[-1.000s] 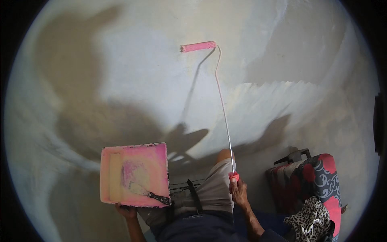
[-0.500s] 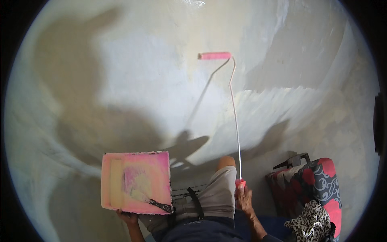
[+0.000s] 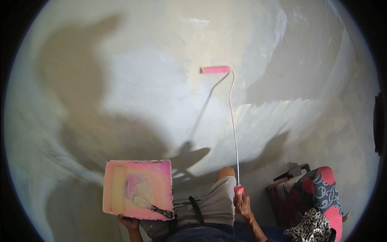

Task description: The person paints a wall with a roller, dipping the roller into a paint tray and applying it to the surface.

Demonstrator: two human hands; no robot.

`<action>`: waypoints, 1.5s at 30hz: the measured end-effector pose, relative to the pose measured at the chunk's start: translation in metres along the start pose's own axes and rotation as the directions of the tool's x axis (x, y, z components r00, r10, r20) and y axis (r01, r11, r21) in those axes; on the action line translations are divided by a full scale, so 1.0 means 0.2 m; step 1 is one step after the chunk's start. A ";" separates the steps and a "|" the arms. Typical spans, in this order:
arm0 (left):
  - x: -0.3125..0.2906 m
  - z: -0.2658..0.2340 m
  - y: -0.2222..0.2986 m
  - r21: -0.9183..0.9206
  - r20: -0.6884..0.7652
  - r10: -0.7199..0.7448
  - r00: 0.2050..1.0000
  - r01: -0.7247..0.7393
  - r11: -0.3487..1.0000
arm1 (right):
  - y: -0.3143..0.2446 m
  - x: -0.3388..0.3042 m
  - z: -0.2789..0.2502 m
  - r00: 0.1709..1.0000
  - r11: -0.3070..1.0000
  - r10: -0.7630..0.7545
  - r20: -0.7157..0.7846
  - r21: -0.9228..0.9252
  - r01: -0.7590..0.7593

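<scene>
My right hand (image 3: 243, 205) is closed round the red handle of a long-framed paint roller (image 3: 215, 70). The roller's pink sleeve lies against the wall (image 3: 153, 80), which is patchy with pale and greyish-beige areas. On the left, my left hand (image 3: 130, 222) grips the near edge of a square paint tray (image 3: 115, 209), its fingers partly hidden beneath. Pink and magenta stains cover the tray, with pale yellowish paint inside. Across its near right part lies a paintbrush (image 3: 162, 211) with a dark, paint-spotted handle.
A cushioned seat (image 3: 322, 189) with red, grey and black patterned cover stands at my right. Black-and-white spotted cloth (image 3: 312, 226) is heaped on it. My knee, in light shorts (image 3: 219, 193), reaches toward the wall. Shadows of me and the roller fall across the wall.
The roller, tray, hands and seat all sit somewhat lower in the picture, as does the wall's pattern. Both hands keep their holds.
</scene>
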State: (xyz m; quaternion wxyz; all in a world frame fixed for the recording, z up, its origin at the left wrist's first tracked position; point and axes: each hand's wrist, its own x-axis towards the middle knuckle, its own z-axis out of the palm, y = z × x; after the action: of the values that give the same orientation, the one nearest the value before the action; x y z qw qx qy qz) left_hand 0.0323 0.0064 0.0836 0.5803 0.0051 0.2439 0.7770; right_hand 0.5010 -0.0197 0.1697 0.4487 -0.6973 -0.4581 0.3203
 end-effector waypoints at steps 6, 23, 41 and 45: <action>0.01 -0.06 0.01 0.013 0.007 -0.012 1.000 0.012 1.000 | -0.13 0.08 -0.04 0.995 0.999 -0.018 -0.098 -0.028 0.016; 0.00 -0.09 -0.02 -0.121 -0.002 -0.046 0.999 0.046 0.992 | -0.34 0.22 -0.12 0.991 0.992 -0.106 -0.086 -0.076 0.099; 0.05 -0.14 -0.05 -0.003 -0.044 0.033 0.998 -0.033 0.999 | 0.85 -0.14 0.02 0.937 0.885 -0.349 0.003 -0.326 0.331; 0.07 -0.27 0.02 0.012 0.168 -0.025 0.985 0.023 1.000 | 0.98 -0.22 0.02 0.989 0.934 -0.145 -0.024 -0.332 0.129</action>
State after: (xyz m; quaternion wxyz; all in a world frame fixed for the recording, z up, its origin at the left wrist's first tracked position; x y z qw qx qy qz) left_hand 0.0089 -0.0026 0.0333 0.6082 0.0704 0.1978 0.7656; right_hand 0.5503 -0.0951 -0.0106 0.3578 -0.7362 -0.5420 0.1903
